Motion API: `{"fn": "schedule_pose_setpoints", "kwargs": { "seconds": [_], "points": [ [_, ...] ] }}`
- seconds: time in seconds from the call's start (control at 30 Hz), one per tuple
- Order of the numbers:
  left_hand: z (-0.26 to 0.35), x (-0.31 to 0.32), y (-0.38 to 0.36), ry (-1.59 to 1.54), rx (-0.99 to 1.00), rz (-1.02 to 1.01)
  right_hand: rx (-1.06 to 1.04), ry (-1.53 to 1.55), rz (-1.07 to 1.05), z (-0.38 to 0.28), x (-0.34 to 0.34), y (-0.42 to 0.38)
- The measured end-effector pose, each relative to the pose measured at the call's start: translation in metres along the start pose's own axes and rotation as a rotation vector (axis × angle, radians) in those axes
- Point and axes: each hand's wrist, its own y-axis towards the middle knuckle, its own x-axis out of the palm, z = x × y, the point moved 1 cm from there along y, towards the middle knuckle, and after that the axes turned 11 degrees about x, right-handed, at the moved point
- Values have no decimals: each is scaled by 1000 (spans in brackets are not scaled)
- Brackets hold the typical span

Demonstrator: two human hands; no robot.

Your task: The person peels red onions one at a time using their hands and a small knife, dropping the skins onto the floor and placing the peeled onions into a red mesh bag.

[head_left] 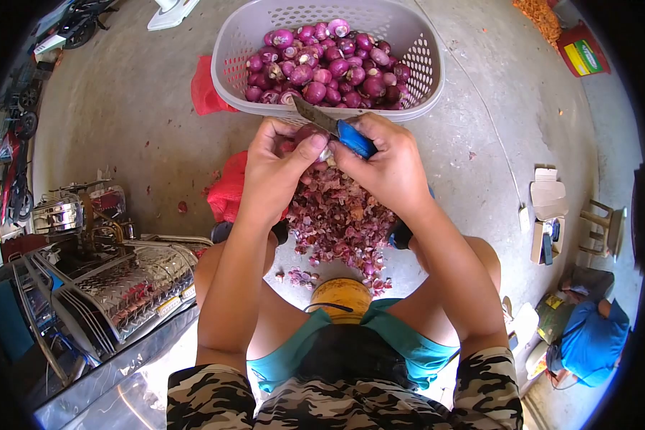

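Concrete floor (pixel 136 107): left hand (pixel 276 168) closed around an onion (pixel 309 133); right hand (pixel 387 165) grips a knife (pixel 333 125).

Clothing worn by the person

A camouflage-patterned garment (pixel 337 398) in black, grey and white is seen at the bottom edge, with teal shorts (pixel 408 344) above it. Both arms are left bare, and no rings or watch are seen on the hands.
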Motion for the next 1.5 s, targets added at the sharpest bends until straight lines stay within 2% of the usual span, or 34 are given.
{"fn": "schedule_pose_setpoints", "kwargs": {
  "seconds": [0.07, 0.17, 0.27, 0.37, 0.57, 0.73, 1.03, 1.23, 1.43, 1.5],
  "points": [
    [-2, 1, 0, 8, 44, -10, 17, -2, 5, 1, 1, 0],
    [-3, -3, 0, 6, 1, -41, 63, -6, 27, 3, 4, -1],
    [-6, 0, 0, 45, 157, -71, 125, 1, 61, 1, 6, -2],
    [-2, 3, 0, 102, 199, -91, 202, -1, 64, -3, 5, -4],
    [-6, 1, 0, 167, 188, -127, 254, 30, 88, 2, 8, -7],
    [-6, 1, 0, 106, 186, -140, 265, 20, 135, 6, 11, -6],
    [-5, -2, 1, 57, 144, -151, 382, 256, 97, 3, 6, -6],
    [-2, 0, 2, 3, 179, -175, 377, 407, 133, 16, 13, -6],
    [-1, 0, 3, -12, 216, -203, 409, 493, 190, 20, 14, -5],
    [-1, -1, 3, -17, 208, -194, 430, 433, 122, 18, 10, -4]
  ]
}}
